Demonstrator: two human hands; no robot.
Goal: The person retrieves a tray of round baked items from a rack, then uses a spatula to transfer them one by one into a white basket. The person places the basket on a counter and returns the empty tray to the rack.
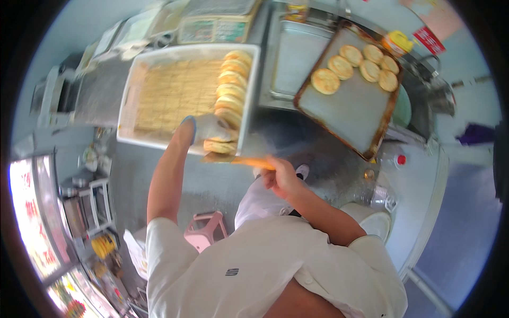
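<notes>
My left hand [210, 127], in a pale glove with a blue cuff, is at the near right corner of a white plastic crate [126, 93], on round flat breads [230, 92] that stand in a row along its right side; whether it grips one is hard to tell. A slatted mat [179, 91] lines the crate floor. In my bare right hand [278, 177] is the orange handle of a flat-bladed tool [254, 161], its blade just outside the crate's near edge. To the right, a rust-edged baking tray [342, 113] bears several more round breads [325, 81] at its far end.
An empty metal tray [300, 59] lies between crate and baking tray. Behind the crate is a scale [212, 30]. A yellow container [397, 43] stands past the baking tray. A pink stool [204, 230] and a white bucket [370, 222] stand on the floor.
</notes>
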